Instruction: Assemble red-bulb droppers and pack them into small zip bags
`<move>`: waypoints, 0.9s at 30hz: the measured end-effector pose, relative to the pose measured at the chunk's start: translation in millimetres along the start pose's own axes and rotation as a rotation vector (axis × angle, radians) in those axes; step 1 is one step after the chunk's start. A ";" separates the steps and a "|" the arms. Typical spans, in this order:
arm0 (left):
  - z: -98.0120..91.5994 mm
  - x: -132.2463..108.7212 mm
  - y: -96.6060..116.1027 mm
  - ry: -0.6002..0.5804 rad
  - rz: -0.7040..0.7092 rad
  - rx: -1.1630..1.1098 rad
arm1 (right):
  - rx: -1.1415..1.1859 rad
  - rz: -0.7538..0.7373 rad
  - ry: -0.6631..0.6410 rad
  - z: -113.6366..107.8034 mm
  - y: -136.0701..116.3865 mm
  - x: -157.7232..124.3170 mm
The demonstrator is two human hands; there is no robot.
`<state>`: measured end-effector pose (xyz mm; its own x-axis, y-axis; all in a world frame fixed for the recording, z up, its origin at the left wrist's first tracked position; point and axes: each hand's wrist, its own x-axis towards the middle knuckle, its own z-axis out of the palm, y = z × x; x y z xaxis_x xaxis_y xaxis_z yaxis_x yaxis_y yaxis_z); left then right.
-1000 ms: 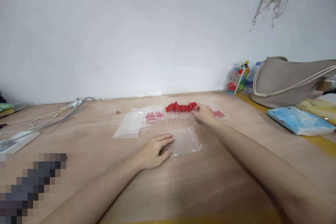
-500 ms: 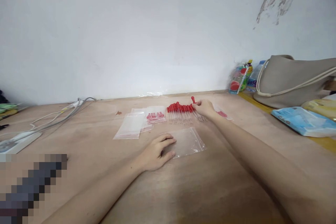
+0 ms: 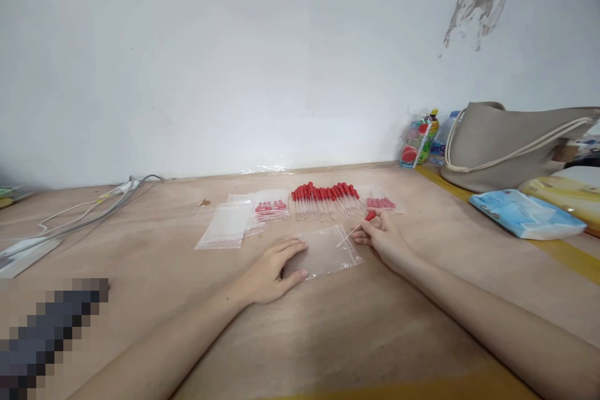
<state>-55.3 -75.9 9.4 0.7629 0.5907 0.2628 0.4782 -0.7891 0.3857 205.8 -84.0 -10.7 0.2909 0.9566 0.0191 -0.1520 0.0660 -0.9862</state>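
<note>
A red-topped dropper [image 3: 370, 216] with a thin clear stem is pinched in my right hand [image 3: 379, 239], its tip pointing left over the zip end of a clear plastic bag [image 3: 328, 251]. My left hand [image 3: 276, 269] rests on the bag's left edge, fingers apart. Behind the bag lies a row of similar droppers [image 3: 323, 192], red bulbs toward the wall. Bagged droppers [image 3: 270, 206] lie left of the row, beside flat clear bags [image 3: 229, 222]. Another bag with red-topped droppers [image 3: 380, 202] is behind my right hand.
Bottles [image 3: 417, 140], a grey bag [image 3: 501, 144] and a blue packet [image 3: 527, 214] stand or lie at the right. Cables [image 3: 112, 203] and a white power strip [image 3: 30, 253] are at the left. A white wall [image 3: 210, 62] rises behind the table.
My right hand has moved from the dropper row toward me, carrying one dropper to the clear bag's right end. My left hand stays on the bag. The view has shifted slightly.
</note>
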 end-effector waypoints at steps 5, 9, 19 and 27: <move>-0.4 -1.4 -0.1 -0.003 -0.016 0.009 | 0.007 0.039 -0.172 -7.6 -2.2 -5.6; -1.4 -1.2 0.6 -0.003 -0.011 0.007 | -0.243 0.032 -0.415 -18.6 -10.1 -6.9; -0.3 0.8 -0.9 0.000 0.024 -0.020 | -0.675 -0.292 -0.487 -26.7 -11.3 9.6; 0.5 1.7 -1.8 -0.005 0.030 -0.020 | -0.612 -0.281 -0.576 -13.4 -6.8 1.0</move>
<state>-54.7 -73.5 8.7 0.7787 0.5662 0.2703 0.4465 -0.8028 0.3951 219.7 -87.3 -6.1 -0.3042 0.9332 0.1915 0.4334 0.3146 -0.8445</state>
